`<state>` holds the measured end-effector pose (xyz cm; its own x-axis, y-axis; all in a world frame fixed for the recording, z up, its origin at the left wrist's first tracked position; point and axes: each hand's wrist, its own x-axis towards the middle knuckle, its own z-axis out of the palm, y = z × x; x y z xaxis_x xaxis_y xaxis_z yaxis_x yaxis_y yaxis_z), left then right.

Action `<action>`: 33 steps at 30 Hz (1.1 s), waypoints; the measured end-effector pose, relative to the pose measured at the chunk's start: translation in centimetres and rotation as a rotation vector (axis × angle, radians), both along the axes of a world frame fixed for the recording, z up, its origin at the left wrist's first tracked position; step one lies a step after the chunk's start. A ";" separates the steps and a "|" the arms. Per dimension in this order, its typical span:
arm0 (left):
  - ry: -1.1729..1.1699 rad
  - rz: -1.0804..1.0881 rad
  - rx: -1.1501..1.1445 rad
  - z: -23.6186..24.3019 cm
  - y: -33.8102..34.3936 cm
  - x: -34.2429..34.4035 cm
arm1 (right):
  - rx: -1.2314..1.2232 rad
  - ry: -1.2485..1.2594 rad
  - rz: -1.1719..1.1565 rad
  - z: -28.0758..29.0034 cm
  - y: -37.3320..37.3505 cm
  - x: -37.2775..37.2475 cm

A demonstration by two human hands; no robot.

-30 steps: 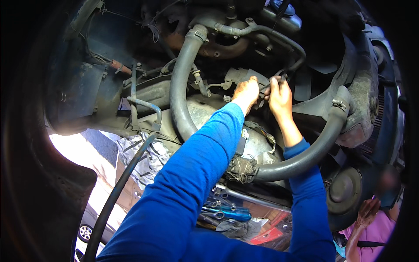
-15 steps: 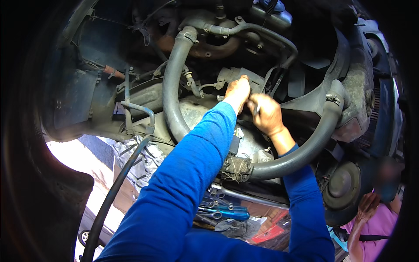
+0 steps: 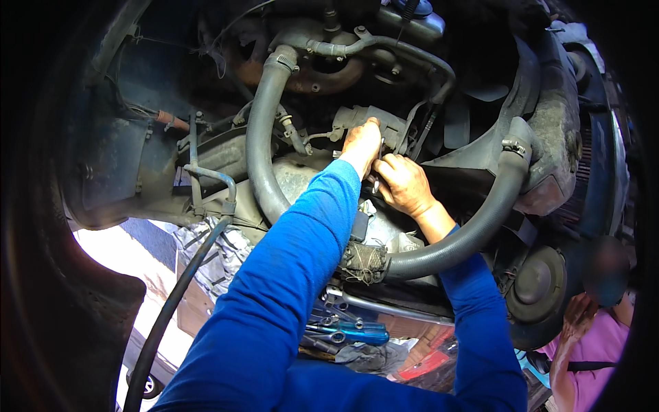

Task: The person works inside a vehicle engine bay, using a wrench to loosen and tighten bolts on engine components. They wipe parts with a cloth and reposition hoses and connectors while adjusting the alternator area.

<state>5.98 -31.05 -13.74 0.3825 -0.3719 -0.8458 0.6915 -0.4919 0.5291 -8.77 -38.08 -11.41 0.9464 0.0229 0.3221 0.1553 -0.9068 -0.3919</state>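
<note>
Both of my hands meet in the engine bay, beside a grey cylindrical metal engine part [image 3: 358,117]. My left hand [image 3: 362,145] is closed against that part's lower side; what its fingers grip is hidden. Just below and to the right, my right hand [image 3: 406,186] is closed with bent fingers on a slim shiny metal tool [image 3: 375,185], only a short bit of which shows. A thick grey hose [image 3: 259,141] curves down left of my left forearm. Another thick hose [image 3: 473,246] passes over my right forearm.
A fabric-wrapped hose joint [image 3: 364,263] lies between my forearms. Below are several wrenches [image 3: 336,336], a blue-handled tool [image 3: 367,334] and a grey rag [image 3: 371,357]. A fan shroud [image 3: 511,144] stands to the right. A person in pink [image 3: 600,350] is at lower right.
My right hand has turned and shifted slightly down, its fingers now lower beside my left hand. The left hand keeps its place on the part. The whole view has shifted a little.
</note>
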 end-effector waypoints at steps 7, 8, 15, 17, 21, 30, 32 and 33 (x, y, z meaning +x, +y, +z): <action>0.080 0.058 -0.095 1.6 0.5 0.3 | 0.832 0.242 -0.686 0.4 -6.0 7.8; 0.043 0.060 -0.085 1.6 0.3 0.4 | 0.786 0.230 -0.671 0.2 -5.5 7.1; 0.068 0.048 -0.035 0.9 0.2 -0.3 | 0.219 -0.093 -0.206 0.0 0.1 -0.5; 0.095 0.043 -0.080 1.2 0.3 -0.1 | 0.507 -0.174 -0.315 0.3 -1.7 2.2; 0.090 0.015 -0.079 1.9 0.6 0.1 | 0.632 0.309 -0.815 0.0 -6.1 8.5; 0.019 0.073 0.017 2.0 0.4 -0.2 | 0.015 0.031 -0.106 0.4 -0.2 -1.0; 0.027 0.045 -0.008 2.3 0.5 -0.2 | 0.149 -0.027 -0.179 1.1 -1.4 0.6; 0.033 0.030 -0.028 2.4 0.5 -0.4 | 0.308 -0.098 -0.234 1.1 -2.2 2.5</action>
